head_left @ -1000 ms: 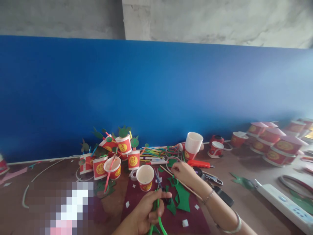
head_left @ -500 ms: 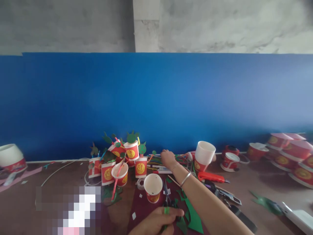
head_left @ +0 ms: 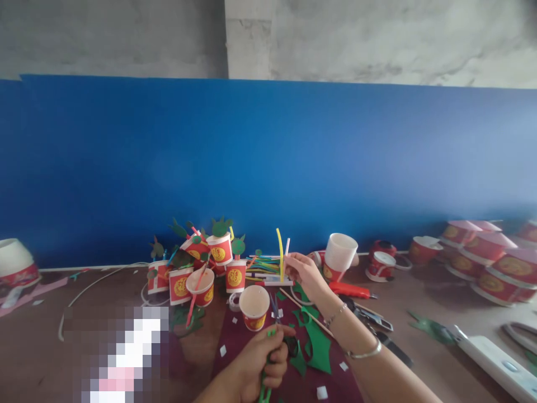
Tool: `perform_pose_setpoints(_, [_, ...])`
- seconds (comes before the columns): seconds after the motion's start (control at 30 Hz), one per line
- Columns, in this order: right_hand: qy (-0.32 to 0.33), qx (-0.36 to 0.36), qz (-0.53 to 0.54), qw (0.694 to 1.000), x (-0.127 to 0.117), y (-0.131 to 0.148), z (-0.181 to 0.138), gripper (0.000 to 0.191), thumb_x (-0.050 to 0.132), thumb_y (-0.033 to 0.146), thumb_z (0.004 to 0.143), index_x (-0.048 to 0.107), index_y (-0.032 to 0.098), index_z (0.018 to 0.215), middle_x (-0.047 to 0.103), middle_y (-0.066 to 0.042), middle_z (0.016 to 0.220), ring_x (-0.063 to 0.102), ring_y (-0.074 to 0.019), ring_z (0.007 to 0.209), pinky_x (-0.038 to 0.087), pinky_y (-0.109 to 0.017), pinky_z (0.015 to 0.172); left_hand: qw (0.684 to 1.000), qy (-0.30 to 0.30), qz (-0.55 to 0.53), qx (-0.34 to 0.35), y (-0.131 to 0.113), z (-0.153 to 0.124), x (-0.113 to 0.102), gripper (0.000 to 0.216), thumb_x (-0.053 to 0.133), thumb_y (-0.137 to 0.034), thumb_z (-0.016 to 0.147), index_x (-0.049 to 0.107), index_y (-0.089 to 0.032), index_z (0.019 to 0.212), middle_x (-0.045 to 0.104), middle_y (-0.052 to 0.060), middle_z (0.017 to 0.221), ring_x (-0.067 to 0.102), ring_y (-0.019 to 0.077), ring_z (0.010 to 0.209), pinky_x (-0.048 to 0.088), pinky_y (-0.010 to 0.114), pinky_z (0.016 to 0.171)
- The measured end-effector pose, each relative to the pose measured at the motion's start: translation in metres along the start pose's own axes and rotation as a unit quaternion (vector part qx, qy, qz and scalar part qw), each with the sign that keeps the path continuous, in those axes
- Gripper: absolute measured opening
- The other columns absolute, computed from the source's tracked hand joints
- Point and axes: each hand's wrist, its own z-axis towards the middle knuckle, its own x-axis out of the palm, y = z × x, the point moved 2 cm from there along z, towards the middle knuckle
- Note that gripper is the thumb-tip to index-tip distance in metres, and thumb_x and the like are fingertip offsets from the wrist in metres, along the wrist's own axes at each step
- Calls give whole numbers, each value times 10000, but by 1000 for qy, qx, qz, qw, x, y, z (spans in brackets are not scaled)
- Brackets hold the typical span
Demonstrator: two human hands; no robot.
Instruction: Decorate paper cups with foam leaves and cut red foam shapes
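Now the right hand [head_left: 305, 272] is picking a yellow straw [head_left: 279, 249], fingers [head_left: 293, 259] pinching it upright above the straw pile [head_left: 262, 264] on the table [head_left: 419, 302]. The left hand [head_left: 257, 370] is squeezing green straws [head_left: 264, 387]. Next is probably needing a gentle pull.

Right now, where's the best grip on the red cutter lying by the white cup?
Take the red cutter by its thick red body, from above: it lies flat on the table, thin tip pointing right, so stay toward the left end, nearer the right hand.
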Motion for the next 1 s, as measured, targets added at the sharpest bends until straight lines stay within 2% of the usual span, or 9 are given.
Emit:
perform_pose_setpoints(0.07, [35,26,54,998,-6,2,-21,327,567,473,727,534,155,657,559,5,551,503,-89,463,374,-198,441,999,-24,16,26,-4,-1,6,447,729,-439,625,542,-186,943,396,-100,530,175,8,350,41,180,371])
perform_pose_setpoints(0.2, [106,137,234,957,-12,2,-49,244,678,346,664,522,160,642,530,44,518,453,-59,441,346,-178,447,989,-99,91,69,-6,0,19,411,695,-486,640,563,-140,817,453,-66,579,170,-6,347,20,200,375])
perform_pose_setpoints(0.33, [117,135,222,959,-15,8,-57,246,679,358,670,537,157,659,541,46,513,457,-59,443,339,-180,455,967,-187,141,105,-12,1,30,440,631,-558,675,490,-142,646,384,-82,500,134,-6,344,16,205,376])
perform_pose_setpoints(0.5, [123,103,164,973,-14,10,-59,281,672,397,668,536,151,665,554,30,512,482,-82,459,354,-198,461,955,-193,147,169,-23,15,41,433,684,-539,629,452,-175,660,268,-127,422,125,11,348,40,193,366])
perform_pose_setpoints(0.57, [97,85,162,978,-16,10,-57,280,661,403,681,532,154,681,545,29,520,472,-86,464,353,-202,459,948,-207,133,201,-23,24,41,446,679,-548,627,438,-174,633,268,-125,415,133,9,351,49,188,364])
perform_pose_setpoints(0.7, [-95,-8,192,977,-37,12,-49,291,605,450,731,502,181,686,488,35,570,438,-91,503,366,-208,478,945,-208,95,233,-13,41,34,509,647,-630,592,450,-162,623,384,-94,446,155,-9,325,52,190,351])
perform_pose_setpoints(0.73, [-109,-22,193,975,-42,12,-46,286,589,452,743,501,184,695,494,30,594,443,-93,519,376,-210,493,951,-198,89,221,-9,45,32,525,667,-638,551,452,-164,621,403,-90,447,163,-11,314,53,192,344])
perform_pose_setpoints(0.9, [-10,78,65,995,-40,-5,-41,242,553,423,727,509,186,709,360,91,474,282,-61,394,206,-187,378,969,-159,93,168,5,52,27,553,695,-652,482,472,-178,658,439,-87,399,153,0,269,37,201,317])
perform_pose_setpoints(1.0, [78,53,-54,994,-26,-16,-42,267,602,376,682,498,164,555,381,72,449,316,-63,424,232,-191,401,977,-129,96,137,6,49,29,505,709,-595,532,506,-161,690,461,-79,416,144,-6,279,30,201,335])
